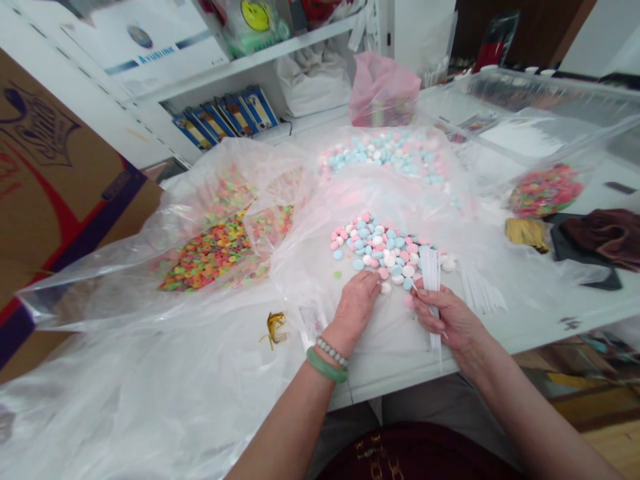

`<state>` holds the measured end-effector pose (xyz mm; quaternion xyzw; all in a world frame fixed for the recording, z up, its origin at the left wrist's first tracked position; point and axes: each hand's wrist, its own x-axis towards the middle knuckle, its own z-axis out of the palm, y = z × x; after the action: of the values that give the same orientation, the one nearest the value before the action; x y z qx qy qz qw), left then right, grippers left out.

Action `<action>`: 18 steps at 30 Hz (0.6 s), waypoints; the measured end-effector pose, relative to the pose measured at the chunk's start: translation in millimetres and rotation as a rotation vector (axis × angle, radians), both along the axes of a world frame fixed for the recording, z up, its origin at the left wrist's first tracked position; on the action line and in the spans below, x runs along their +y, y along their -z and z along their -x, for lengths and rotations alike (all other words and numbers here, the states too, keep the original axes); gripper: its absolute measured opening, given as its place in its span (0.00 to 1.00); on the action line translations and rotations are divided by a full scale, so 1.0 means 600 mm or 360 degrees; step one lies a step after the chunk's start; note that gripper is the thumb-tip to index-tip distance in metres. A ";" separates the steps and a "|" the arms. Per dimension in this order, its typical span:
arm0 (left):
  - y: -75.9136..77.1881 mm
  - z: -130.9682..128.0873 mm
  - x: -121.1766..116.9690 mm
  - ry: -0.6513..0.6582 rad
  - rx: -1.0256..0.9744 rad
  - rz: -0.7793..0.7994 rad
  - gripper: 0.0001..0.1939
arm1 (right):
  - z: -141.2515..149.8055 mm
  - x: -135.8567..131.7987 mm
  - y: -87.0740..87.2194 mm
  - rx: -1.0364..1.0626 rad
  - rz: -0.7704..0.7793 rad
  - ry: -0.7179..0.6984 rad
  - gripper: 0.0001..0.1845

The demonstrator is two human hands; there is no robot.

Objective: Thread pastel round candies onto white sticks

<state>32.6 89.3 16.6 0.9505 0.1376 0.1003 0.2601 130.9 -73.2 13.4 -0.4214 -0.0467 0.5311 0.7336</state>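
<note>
In the head view, my right hand [447,319] is closed round a bundle of thin white sticks [430,270], which stand up through its fingers at the right end of a candy pile. The pile [380,247] is made of round pink, white and pale blue candies. At the pile's near edge is my left hand [356,301], its fingers drawn together close to a white candy [386,288]. What these fingers hold, if anything, is hidden. Beads and a green bangle [326,365] circle the left wrist.
A clear bag of colourful ring-shaped pieces [210,250] lies left, beside a cardboard box [55,187]. Gold twist ties [275,328] rest on the plastic. More white sticks [483,290] lie right of my hand. Behind are a pink bag [383,90] and a clear bin [565,100].
</note>
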 end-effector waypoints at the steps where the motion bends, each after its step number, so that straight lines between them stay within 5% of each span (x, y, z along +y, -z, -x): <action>1: 0.001 0.003 0.002 0.0059 -0.0010 0.0011 0.13 | 0.000 0.001 -0.001 0.0002 0.0013 -0.0004 0.11; 5: 0.006 0.011 0.004 0.0150 0.0019 -0.0083 0.17 | 0.000 0.005 0.003 -0.0043 0.0014 0.0028 0.12; 9: 0.006 0.014 0.003 -0.0099 -0.0025 0.0026 0.17 | 0.010 0.006 0.006 -0.0201 0.0009 0.0074 0.12; 11: -0.002 0.021 0.009 -0.0401 -0.0105 0.0401 0.15 | 0.022 0.008 0.000 -0.0291 0.0089 0.0038 0.11; 14: -0.024 0.051 0.024 -0.0823 -0.0251 0.1400 0.15 | 0.052 0.012 -0.018 -0.0480 0.0220 -0.0094 0.10; 16: -0.042 0.084 0.034 -0.0916 -0.0379 0.2027 0.16 | 0.077 0.018 -0.032 -0.0696 0.0315 -0.0245 0.08; 18: -0.057 0.121 0.041 -0.0946 -0.0526 0.2378 0.15 | 0.105 0.025 -0.042 -0.0978 0.0406 -0.0368 0.08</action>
<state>-40.1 113.9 50.7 0.4235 0.3740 0.1855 0.8040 68.1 -57.9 38.6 -0.6416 -0.2459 0.4607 0.5618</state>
